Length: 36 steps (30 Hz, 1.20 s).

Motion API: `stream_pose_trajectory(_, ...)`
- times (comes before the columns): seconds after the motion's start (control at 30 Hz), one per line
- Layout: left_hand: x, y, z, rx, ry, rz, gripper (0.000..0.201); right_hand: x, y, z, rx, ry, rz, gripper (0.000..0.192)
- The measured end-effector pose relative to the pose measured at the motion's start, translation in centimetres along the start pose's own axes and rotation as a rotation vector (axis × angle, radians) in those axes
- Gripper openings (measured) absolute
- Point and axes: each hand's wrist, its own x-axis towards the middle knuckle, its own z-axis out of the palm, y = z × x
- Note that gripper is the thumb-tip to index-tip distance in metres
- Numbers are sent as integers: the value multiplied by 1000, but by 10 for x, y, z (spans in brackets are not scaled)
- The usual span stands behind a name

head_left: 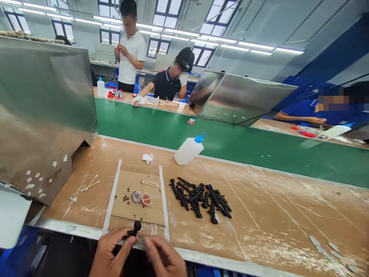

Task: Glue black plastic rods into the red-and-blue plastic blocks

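- Hands at the near edge of the table: left hand with grip clamped on a small black plastic part, thumb and fingers pinching it just over the metal rim.
- Right hand just beside the left, fingers curled and blurred; cannot tell whether its grip is apart or together, and no contact with the part visible.
- Just beyond the hands, a brown cardboard mat framed by two white strips, carrying a small round dish with reddish content, a shiny foil-like cup touching it, and two thin sticks nearer the far edge of the mat.
- Right of the mat, a loose pile of black parts, similar in look to the held one, lying near the middle of the table.
- Left of the mat, cotton swabs lying flat beside a steel housing that covers the left end.
- Toward the far edge, a crumpled white scrap and a white squeeze bottle with a blue nozzle, tipped on its side.
- Beyond the far edge, a green conveyor belt running crosswise, with a small coloured item on it.
- Farthest, other people at another table across the belt, one standing and others seated.
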Motion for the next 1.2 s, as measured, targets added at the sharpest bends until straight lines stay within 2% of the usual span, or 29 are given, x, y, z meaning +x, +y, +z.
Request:
stream_pose_trajectory(0.07,3,-5,-7,118,45,92,21,28,-8,-13,-124,150,-59,38)
stream_pose_trajectory(0.13,6,-11,-9,230,48,172,26,56,-12,-23,-218,192,-49,46)
stream_pose_trajectory(0.23,10,-18,-8,348,2,224,33,85,-13,-25,-257,123,-50,50)
stream_pose_trajectory(0.33,10,-21,-5,404,-18,236,32,95,-14,-16,-245,59,-100,40)
stream_pose_trajectory(0.57,13,-18,-5,446,-47,255,31,88,-28,-4,-386,-3,-400,18)
stream_pose_trajectory(0.67,14,-18,-4,459,-55,262,29,86,-24,-8,-437,102,-464,16)
stream_pose_trajectory(0.77,14,-18,-3,467,-37,263,26,87,-16,-12,-391,217,-383,20)
stream_pose_trajectory(0.93,14,-16,-2,483,-17,263,26,82,-15,-15,-154,344,-171,31)
stream_pose_trajectory(1.2,16,-15,-1,504,-6,255,25,41,-16,-20,-59,440,-114,24)
